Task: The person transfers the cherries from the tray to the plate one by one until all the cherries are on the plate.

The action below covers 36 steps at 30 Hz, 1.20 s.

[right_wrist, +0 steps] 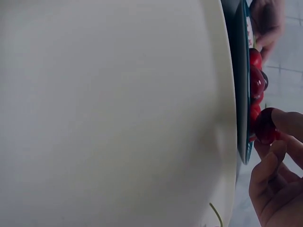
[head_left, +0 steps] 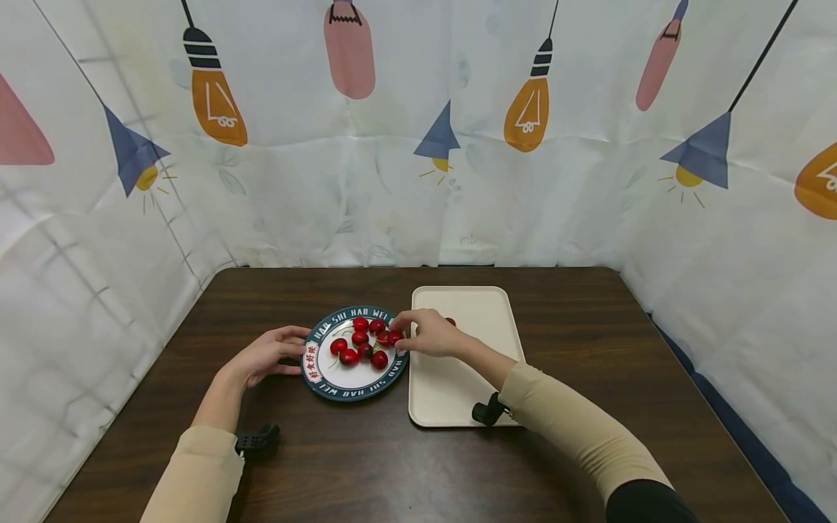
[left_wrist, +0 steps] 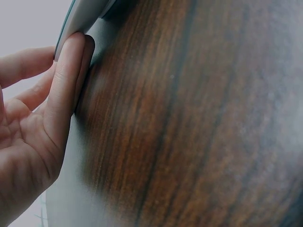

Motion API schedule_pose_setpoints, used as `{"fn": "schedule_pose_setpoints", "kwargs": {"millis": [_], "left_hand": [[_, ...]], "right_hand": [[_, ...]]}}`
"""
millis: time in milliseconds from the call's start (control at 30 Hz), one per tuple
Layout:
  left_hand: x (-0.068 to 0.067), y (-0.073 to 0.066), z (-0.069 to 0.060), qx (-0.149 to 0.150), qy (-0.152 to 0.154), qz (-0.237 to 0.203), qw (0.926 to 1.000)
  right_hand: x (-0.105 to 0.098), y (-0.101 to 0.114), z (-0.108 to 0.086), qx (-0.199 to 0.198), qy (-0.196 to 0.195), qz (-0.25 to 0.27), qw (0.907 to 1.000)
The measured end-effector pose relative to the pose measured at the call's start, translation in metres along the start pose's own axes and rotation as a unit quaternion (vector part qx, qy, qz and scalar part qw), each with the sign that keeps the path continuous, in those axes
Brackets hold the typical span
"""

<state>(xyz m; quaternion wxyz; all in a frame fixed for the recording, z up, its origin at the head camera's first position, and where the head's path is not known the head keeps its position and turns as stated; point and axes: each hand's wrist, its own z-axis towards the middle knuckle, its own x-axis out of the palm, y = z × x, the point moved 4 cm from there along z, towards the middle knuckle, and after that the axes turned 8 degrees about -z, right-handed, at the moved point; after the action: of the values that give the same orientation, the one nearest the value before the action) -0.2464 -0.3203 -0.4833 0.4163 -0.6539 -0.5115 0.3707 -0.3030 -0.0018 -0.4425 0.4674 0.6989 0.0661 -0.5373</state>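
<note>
A round plate (head_left: 348, 394) with a dark blue-green lettered rim carries several red cherries (head_left: 349, 357), some with stems. At its left edge my left hand (head_left: 269, 353) holds the rim; in the left wrist view one finger lies against the underside of the plate (left_wrist: 87, 21). My right hand (head_left: 433, 334) reaches over the plate's right edge. Its thumb and fingers pinch a dark red cherry (right_wrist: 265, 126) among the others. On the cream tray (head_left: 451, 392) to the right, another cherry (head_left: 450, 321) shows partly behind the right hand.
The plate and tray stand close together on a dark wood-grain table (head_left: 353, 465). A green stem (right_wrist: 216, 213) shows over the tray's edge in the right wrist view. Printed white curtains (head_left: 392, 203) hang behind and at both sides of the table.
</note>
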Motion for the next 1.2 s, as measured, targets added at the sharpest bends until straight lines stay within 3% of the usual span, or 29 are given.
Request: {"fn": "schedule_pose_setpoints", "kwargs": {"millis": [633,1200], "left_hand": [[0.001,0.000,0.001,0.005,0.001,0.001,1.0000],[0.000,0.001,0.000,0.003,-0.003,0.003,1.0000]], "right_hand": [[0.015,0.002,0.007,-0.018,0.003,-0.015,0.9997],[-0.006,-0.010,-0.008,0.005,-0.025,-0.003,0.9997]]}}
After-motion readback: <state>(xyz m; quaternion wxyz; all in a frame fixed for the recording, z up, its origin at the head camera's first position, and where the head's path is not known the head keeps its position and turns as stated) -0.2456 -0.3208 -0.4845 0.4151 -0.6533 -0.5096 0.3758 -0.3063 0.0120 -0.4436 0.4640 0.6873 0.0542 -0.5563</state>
